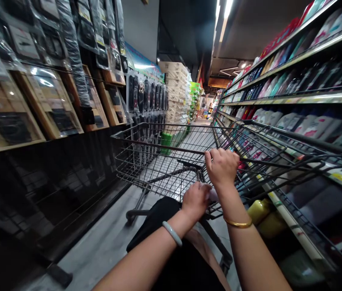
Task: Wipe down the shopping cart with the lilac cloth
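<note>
A black wire shopping cart (146, 159) stands in front of me, its basket angled across the aisle. My right hand (223, 166), with a gold bangle on the wrist, is closed round the dark top bar of the cart. Lower and to its left, my left hand (195, 202) has its fingers curled beside the near side of the basket. At its fingertips shows a small pale pinkish thing (213, 195), mostly hidden, whose kind I cannot tell. A pale grey bangle circles the left wrist.
Shelves of bottles (316, 125) run along the right, close to the cart. On the left hang packaged belts (140, 93) above a black panel, with wooden-framed boxes (58, 107) nearer. Stacked cartons (177, 89) and a green box (167, 141) stand farther along the tiled floor (98, 238).
</note>
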A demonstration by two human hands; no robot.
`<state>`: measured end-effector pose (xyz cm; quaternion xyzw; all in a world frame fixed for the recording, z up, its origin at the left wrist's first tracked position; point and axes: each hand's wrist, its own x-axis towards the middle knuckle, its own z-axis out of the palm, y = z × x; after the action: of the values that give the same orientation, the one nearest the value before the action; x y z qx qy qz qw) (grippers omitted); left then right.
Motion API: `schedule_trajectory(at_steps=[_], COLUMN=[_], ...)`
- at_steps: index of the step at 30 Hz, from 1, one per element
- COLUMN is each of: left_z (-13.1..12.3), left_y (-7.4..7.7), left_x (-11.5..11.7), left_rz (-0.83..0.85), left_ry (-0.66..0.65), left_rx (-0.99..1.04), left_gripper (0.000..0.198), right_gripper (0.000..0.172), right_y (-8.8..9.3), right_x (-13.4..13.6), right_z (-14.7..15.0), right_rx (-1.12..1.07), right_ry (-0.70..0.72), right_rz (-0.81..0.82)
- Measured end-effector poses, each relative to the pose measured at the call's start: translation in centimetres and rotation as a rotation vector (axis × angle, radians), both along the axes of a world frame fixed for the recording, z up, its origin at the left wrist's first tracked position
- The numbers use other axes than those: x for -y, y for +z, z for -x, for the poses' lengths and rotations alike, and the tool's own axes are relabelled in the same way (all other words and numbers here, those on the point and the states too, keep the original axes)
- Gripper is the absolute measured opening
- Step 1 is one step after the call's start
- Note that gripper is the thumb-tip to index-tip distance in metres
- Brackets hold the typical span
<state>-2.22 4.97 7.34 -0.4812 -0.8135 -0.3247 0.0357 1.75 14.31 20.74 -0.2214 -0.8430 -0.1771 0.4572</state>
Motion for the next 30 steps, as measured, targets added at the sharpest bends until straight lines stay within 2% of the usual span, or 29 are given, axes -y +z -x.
schedule_trajectory(at_steps=[3,7,15,22,26,30], left_z=[0.6,2.4,8.9,13.1,13.6,12.5], left_y=[-0.7,-1.9,0.4,0.3,-1.1,-2.6], left_x=[0.6,2.6,9.1,13.1,13.6,13.2], left_rz=[0.036,0.008,-0.303,-0.486,-0.488,-0.444], left_ry=[-0.021,0.041,0.337,0.566,0.631,0.596], left_rx=[0.01,0.071,0.168,0.161,0.18,0.218], left_gripper=[0.038,0.036,0.045,0.047,0.047,0.046], right_gripper=[0.038,0.039,0.04,0.04,0.04,0.039], right_y=[0.1,0.1,-0.2,-0.4,-0.5,-0.6], right_x=[0.1,0.1,-0.2,-0.1,-0.1,-0.3], right_z=[0.0,-0.1,-0.1,0.1,0.1,0.1], right_rx=[-0.006,0.019,0.019,-0.018,-0.008,-0.011], right_ry=[0.0,0.003,-0.032,-0.056,-0.061,-0.072], right_rz=[0.0,0.006,-0.045,-0.091,-0.095,-0.105])
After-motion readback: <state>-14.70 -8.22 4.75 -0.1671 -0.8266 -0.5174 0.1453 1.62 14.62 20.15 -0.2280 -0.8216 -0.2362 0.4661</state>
